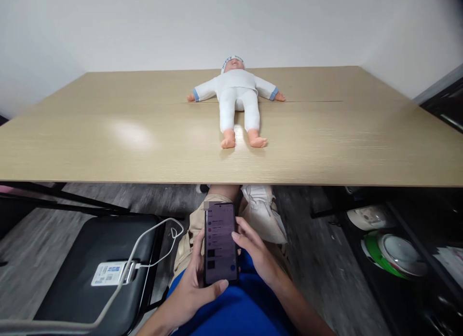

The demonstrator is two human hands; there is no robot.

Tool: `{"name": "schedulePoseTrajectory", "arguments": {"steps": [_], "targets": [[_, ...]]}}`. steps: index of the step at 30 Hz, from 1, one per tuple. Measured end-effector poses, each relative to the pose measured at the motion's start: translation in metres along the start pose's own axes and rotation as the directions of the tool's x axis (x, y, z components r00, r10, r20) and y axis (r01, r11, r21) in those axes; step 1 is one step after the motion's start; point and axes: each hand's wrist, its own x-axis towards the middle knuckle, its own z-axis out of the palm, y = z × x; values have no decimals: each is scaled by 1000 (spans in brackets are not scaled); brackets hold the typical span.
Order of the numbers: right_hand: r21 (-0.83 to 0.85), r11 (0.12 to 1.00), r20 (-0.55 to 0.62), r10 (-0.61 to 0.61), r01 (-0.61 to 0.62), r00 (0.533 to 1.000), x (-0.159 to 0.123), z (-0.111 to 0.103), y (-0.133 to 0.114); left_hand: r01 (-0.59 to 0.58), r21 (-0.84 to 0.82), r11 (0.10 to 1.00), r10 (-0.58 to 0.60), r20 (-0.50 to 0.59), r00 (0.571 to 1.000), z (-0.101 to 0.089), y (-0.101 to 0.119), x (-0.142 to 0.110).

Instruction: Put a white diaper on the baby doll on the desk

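A dark smartphone [220,244] with a lit screen is held upright above my lap, below the table's front edge. My left hand [195,285] is wrapped round its left side and lower end, the thumb lying across the bottom corner. On the right edge, my right hand [256,253] grips the phone too, its thumb over the screen and its other fingers partly hidden behind. A white padded item like a diaper [262,215] rests on my right thigh, just beyond the phone. On the table lies a baby doll [237,87] in white clothes, face up, arms spread, feet towards me.
The wooden table [90,143] spans the view against a white wall. At lower left, a black stool [72,259] carries a small white device [108,273] with a cable [144,234]. Under the table's right side, a dark shelf holds a green-and-white round container [392,254].
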Motion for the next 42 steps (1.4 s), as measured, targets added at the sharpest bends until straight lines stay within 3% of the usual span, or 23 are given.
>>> {"name": "schedulePoseTrajectory", "arguments": {"steps": [10, 18, 22, 26, 31, 35, 42], "targets": [[-77, 991, -120, -118, 110, 986, 32, -1, -6, 51, 51, 997, -48, -58, 997, 1, 5, -4], [-181, 975, -178, -160, 127, 971, 42, 3, -3, 62, 15, 998, -62, 23, 998, 12, 19, 1], [-159, 977, -147, -163, 139, 976, 38, 3, -6, 63, -24, 998, -62, 33, 998, 11, 16, 1], [-67, 995, -92, -85, 79, 992, 26, 1, -5, 74, -60, 995, -73, 13, 997, 4, 6, -1], [-103, 993, -37, -61, 57, 997, 14, 0, 5, 70, -59, 996, -70, 11, 998, -2, -2, -3], [-142, 987, -62, -79, 70, 995, 12, 1, 6, 88, -9, 996, -89, -34, 995, 1, 4, -3], [-187, 973, -4, -136, 133, 991, 9, 0, 8, 100, 50, 994, -97, -59, 994, 8, 15, -2]]}}
